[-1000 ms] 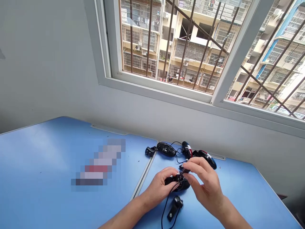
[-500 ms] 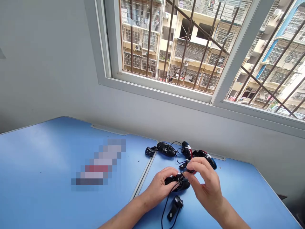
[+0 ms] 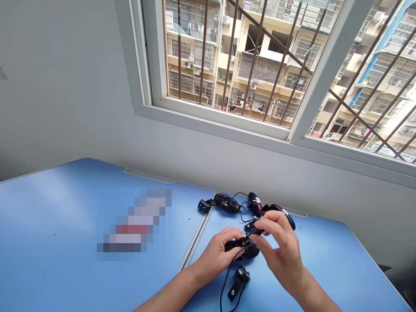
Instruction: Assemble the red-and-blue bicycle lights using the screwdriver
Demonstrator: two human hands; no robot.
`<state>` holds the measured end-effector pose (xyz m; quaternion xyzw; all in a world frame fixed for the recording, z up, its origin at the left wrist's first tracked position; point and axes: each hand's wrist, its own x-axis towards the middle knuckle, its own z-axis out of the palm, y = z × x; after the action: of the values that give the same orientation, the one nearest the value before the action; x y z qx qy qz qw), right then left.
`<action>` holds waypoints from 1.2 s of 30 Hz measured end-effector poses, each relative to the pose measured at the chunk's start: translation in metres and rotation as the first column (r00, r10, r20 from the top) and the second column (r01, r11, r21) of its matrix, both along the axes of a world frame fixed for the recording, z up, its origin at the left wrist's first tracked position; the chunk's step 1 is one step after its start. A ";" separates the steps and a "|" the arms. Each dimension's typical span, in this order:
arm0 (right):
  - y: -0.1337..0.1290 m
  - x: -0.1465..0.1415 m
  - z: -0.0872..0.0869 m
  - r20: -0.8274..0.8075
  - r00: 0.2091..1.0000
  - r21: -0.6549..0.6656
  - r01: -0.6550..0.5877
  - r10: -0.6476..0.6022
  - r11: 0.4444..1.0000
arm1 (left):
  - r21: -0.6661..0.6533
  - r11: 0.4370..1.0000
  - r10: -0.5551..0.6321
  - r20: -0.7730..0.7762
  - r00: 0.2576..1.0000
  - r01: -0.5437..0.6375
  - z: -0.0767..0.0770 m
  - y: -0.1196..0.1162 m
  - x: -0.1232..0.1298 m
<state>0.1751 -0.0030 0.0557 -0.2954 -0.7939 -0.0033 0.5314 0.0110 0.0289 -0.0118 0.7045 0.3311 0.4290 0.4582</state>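
Note:
Just right of the table's seam, my left hand (image 3: 224,249) grips a black oval electric bike horn (image 3: 250,252) with a thin cord. My right hand (image 3: 282,247) pinches a small black clamp strap (image 3: 258,229) at the horn's top, between thumb and fingers. The fingers partly hide the joint where the two meet. Below the hands lies a black clamp-like switch piece (image 3: 238,284), joined to a cord (image 3: 224,288) that loops toward the near edge of the view.
Behind my hands lie more black oval horns (image 3: 227,203), some with red, white or blue faces, with cords and a black clamp (image 3: 204,206). A blurred-out patch (image 3: 134,221) covers something on the blue table (image 3: 65,277). The wall and barred window stand beyond.
My right hand has shifted very slightly, and more of the black strap shows between its fingers. My left hand and the horn stay in place.

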 end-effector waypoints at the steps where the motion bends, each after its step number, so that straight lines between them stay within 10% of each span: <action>1: 0.000 0.000 0.000 -0.005 1.000 0.017 0.009 -0.009 1.000 | -0.001 1.000 0.002 0.001 1.000 -0.002 0.000 0.000 0.000; 24: -0.004 -0.001 0.006 0.067 0.984 -0.030 -0.166 0.168 0.986 | 0.023 1.000 0.000 -0.008 1.000 0.001 0.002 -0.001 0.000; 36: -0.002 -0.003 0.003 0.032 0.999 0.061 -0.010 0.008 0.998 | 0.018 1.000 -0.010 0.012 1.000 0.010 -0.002 0.000 0.000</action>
<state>0.1723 -0.0053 0.0588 -0.2755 -0.8031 -0.0300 0.5274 0.0109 0.0289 -0.0139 0.7075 0.3209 0.4340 0.4562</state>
